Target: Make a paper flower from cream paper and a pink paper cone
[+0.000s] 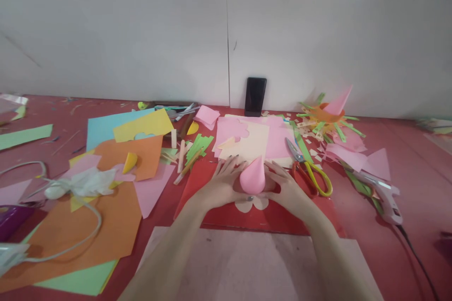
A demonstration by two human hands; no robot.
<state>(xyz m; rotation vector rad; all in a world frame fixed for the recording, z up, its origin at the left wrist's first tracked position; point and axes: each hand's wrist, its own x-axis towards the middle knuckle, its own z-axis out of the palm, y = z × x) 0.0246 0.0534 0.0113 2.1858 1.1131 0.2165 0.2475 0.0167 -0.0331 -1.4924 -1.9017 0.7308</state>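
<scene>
A pink paper cone (253, 177) stands point up in front of me, on a cream scalloped paper piece (243, 206) whose rounded edge shows at the front. My left hand (226, 181) curves around the cone's left side, fingers spread behind and thumb at the front of its base. On the other side my right hand (282, 183) mirrors it, fingers apart and thumb near the base. Both are open, with their thumbs almost meeting; the hands hide the scalloped piece's sides. Everything rests on a red folder (219, 218).
Scissors (310, 171) with yellow and red handles lie right of my hands, and a glue gun (386, 200) beyond them. A finished-looking orange paper piece with a pink cone (337, 103) sits behind. A phone (255, 96) leans on the white panel. Coloured paper (116, 216) and a cable (95, 225) cover the left.
</scene>
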